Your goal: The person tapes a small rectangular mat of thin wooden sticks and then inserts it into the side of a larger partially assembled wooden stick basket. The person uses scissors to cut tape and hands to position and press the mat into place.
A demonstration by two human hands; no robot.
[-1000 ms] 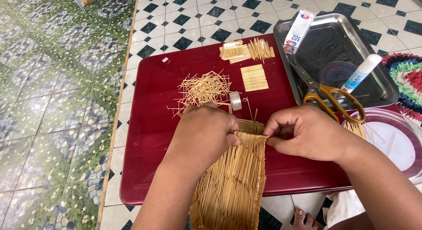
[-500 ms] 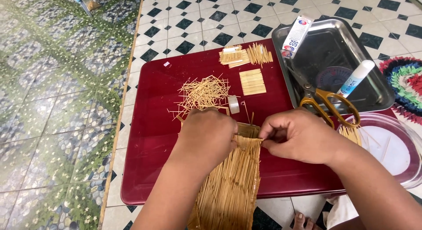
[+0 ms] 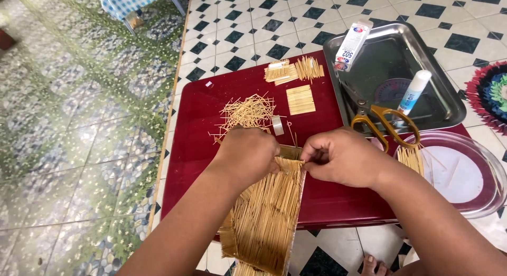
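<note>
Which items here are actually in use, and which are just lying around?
In use:
left hand
right hand
toothpick panel

Lying about:
loose toothpick pile
small flat toothpick square
scissors
glue stick
tape roll
steel tray

A tan toothpick panel (image 3: 266,218) is up off the dark red tray (image 3: 198,128), tilted. Rows of sticks overlap like shingles; its top edge is pinched from both sides.
</note>
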